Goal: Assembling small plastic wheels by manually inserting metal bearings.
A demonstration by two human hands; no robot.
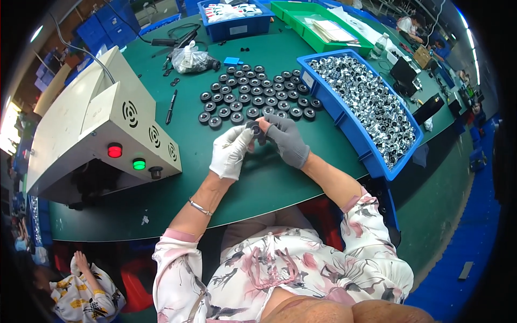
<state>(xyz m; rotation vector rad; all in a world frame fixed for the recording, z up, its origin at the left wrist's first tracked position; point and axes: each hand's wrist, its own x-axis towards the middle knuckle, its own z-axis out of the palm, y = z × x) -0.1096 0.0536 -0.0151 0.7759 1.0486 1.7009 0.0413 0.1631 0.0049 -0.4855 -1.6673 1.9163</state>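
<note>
My left hand (230, 152), in a white glove, and my right hand (288, 139), in a grey glove, meet over the green table (269, 183). Together they pinch one small black round part (255, 128) between the fingertips. Just beyond the hands, several black round parts (253, 91) lie in rows on the table. To the right, a long blue bin (344, 116) holds a heap of small shiny silver and black pieces.
A cream machine housing (102, 124) with a red button (114, 151) and a green button (139, 164) stands at the left. A black pen (171, 106), a plastic bag (191, 58), a blue crate (234, 21) and a green tray (307, 24) lie further back. Another person sits at lower left.
</note>
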